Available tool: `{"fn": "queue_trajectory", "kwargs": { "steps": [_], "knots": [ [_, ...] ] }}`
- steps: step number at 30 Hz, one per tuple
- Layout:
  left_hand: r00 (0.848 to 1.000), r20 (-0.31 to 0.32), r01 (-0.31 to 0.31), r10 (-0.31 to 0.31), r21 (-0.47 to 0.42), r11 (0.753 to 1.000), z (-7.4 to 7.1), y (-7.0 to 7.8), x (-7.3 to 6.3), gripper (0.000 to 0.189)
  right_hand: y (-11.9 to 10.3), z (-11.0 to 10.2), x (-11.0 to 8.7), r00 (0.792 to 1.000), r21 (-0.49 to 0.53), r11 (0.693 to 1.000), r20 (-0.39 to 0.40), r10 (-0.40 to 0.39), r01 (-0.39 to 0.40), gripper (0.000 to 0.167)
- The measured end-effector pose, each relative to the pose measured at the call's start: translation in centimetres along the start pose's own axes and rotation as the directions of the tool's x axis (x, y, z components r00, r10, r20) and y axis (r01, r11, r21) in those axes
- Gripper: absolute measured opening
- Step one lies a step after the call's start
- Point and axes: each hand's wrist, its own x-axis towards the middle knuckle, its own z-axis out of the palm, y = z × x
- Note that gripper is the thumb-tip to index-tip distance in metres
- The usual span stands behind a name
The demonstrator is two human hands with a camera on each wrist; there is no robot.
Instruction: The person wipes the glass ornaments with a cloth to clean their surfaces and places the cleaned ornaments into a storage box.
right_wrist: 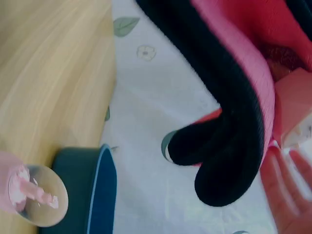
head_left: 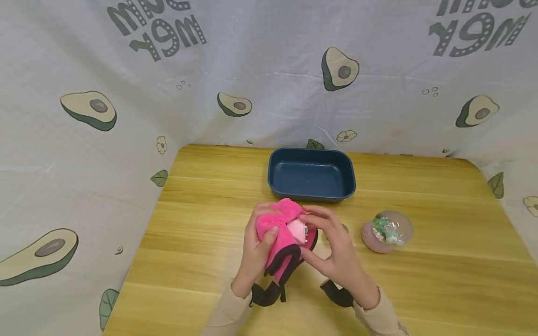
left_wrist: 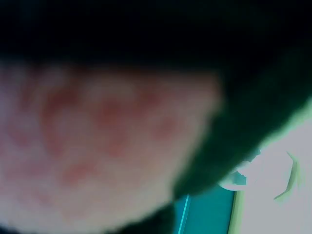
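In the head view my left hand (head_left: 257,242) grips a bright pink plush cloth (head_left: 277,224) with black edging, thumb pressed on its front. The cloth is bunched around a small light pink item (head_left: 297,231), boxy with a paler, knobbly right side. My right hand (head_left: 336,242) spans this item from the right, fingertips at its top and thumb by its lower edge. The right wrist view shows the cloth's black border (right_wrist: 234,112) hanging in folds, and the angular pink item at the right with fingertips at its underside. Skin and dark blur fill most of the left wrist view.
A dark blue rectangular basin (head_left: 311,193) stands at the back of the wooden table (head_left: 189,242). Right of my hands stands a snow globe (head_left: 386,231) with a pink base. A small greenish thing (head_left: 345,228) peeks out behind my right hand. Avocado-print fabric (head_left: 269,70) surrounds the table.
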Motion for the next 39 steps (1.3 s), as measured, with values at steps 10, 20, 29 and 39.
{"fn": "queue_trajectory", "kwargs": {
  "steps": [10, 20, 29, 39],
  "knots": [
    [0.998, 0.043, -0.039, 0.038, 0.018, 0.999, 0.0, 0.2, 0.1, 0.032, 0.9, 0.3, -0.3, 0.990, 0.023, 0.996, -0.113, -0.079, 0.082, 0.045],
    [0.999, 0.025, -0.046, 0.046, 0.028, 0.999, 0.4, 0.1, -0.1, 0.033, -0.4, 0.4, -0.4, 0.978, 0.108, 0.977, -0.082, 0.192, -0.183, 0.037],
    [1.000, -0.005, 0.013, -0.013, -0.042, 0.999, 0.2, 0.1, 0.0, 0.034, 0.6, -0.1, 0.0, 0.975, -0.060, 0.976, -0.070, -0.213, 0.209, 0.042],
    [0.998, 0.037, -0.056, 0.056, 0.020, 0.998, 0.4, 0.2, -0.2, 0.030, 0.9, 0.2, -0.6, 0.983, -0.015, 0.993, -0.140, -0.119, 0.118, 0.047]
  ]
}}
